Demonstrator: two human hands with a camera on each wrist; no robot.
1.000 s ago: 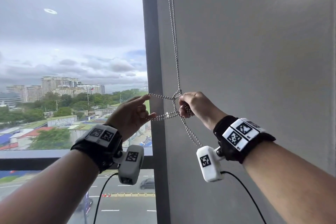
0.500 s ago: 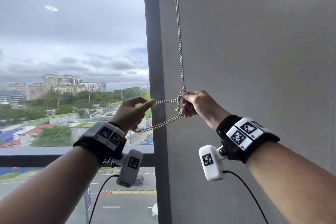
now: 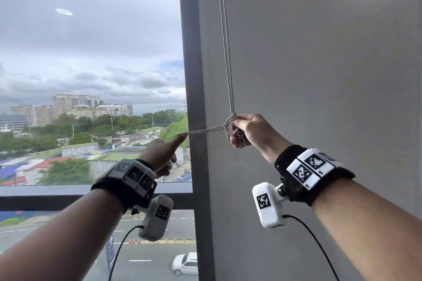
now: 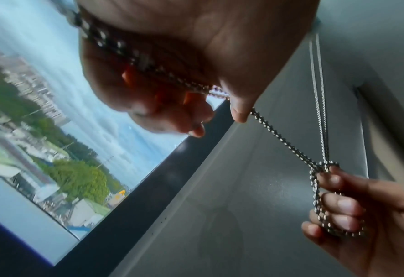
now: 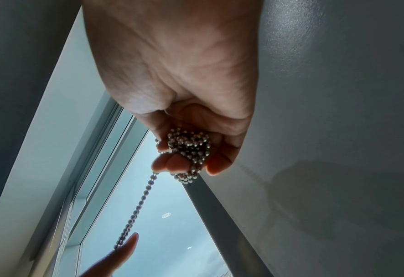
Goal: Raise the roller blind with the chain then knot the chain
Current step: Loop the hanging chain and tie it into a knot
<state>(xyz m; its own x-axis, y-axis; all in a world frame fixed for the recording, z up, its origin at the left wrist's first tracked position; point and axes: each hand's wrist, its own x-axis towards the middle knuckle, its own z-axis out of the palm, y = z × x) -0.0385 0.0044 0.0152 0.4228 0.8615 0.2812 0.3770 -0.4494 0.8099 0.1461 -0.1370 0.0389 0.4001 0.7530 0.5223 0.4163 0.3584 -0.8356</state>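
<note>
Right fingers [image 5: 216, 165]: curled into a fist around a bunched loop of the bead chain [image 3: 225, 36]; beads spill out between the fingertips and palm.
Left fingers [image 4: 240, 112]: forefinger stretched out with the thumb against it, pinching a doubled run of chain; the other fingers are folded in.
Right hand [image 3: 251, 130]: raised in front of the grey wall [image 3: 319, 75], just right of the knot.
Left hand [image 3: 159, 155]: lower and to the left, in front of the window glass [image 3: 91, 52].
Knot [image 3: 229, 118]: a half-closed crossing where the 2 hanging strands meet, touching the top of the right fist; a small loop hangs open beside the right knuckles in the left wrist view.
Chain run: 2 strands come down side by side along the wall to the knot, then a taut doubled length goes sideways across the dark window frame [image 3: 191, 98] to the left fingertip.
Roller blind: out of view in all 3 pictures; how far it is raised cannot be told.
Wrists: each carries a black strap with marker tags and a white camera pod on a cable.
Outside: cloudy sky, tower blocks, trees, a road with a white car [image 3: 185, 263].
</note>
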